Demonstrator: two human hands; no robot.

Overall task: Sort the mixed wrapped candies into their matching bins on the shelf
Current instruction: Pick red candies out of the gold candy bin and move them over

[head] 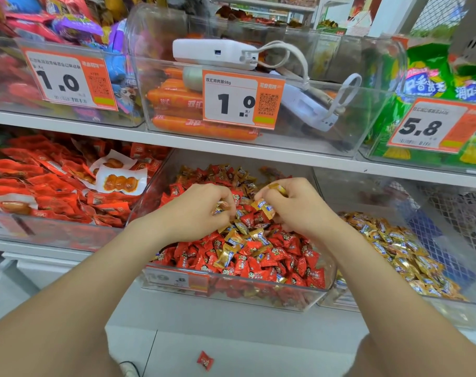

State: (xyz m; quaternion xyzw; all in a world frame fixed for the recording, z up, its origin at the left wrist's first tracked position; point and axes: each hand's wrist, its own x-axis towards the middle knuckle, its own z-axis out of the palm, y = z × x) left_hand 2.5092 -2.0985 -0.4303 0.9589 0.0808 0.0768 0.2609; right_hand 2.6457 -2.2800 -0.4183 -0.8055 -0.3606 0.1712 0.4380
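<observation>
Snack bin: a clear snack bin [54, 235] at 9 o'clock of the mixed bin, piled with red packets [49, 183].
Sausage bin: on the shelf above, at 12 o'clock of the hands, orange sausages [177, 102] lie stacked behind a price tag [242, 99] reading 1.0. A white power bank [212, 53] rests across the top.
Left hand: the left hand [201, 208] is down in the mixed bin, knuckles up. Its fingers are curled in tight on a gold wrapper [221, 206] that peeks out under the fingertips.
Mixed bin: the clear mixed bin [231, 292] sits centre on the lower shelf. It holds mostly red candies [258, 257], with loose gold candies [232, 238] scattered among them, thickest at 6 o'clock of the hands.
Floor: one stray red candy [205, 361] lies at 6 o'clock of the mixed bin.
Right hand: the right hand [294, 205] is at 3 o'clock of the left hand, near it but apart. Its thumb and fingers pinch a gold candy [265, 207] just above the pile, and a second gold piece [277, 187] shows at the hand's 11 o'clock.
Gold bin: the gold bin [421, 306], just beside the mixed bin at 3 o'clock, holds a gold heap [410, 254].
Green bags: green bags [427, 77] at 1 o'clock, upper shelf.
</observation>
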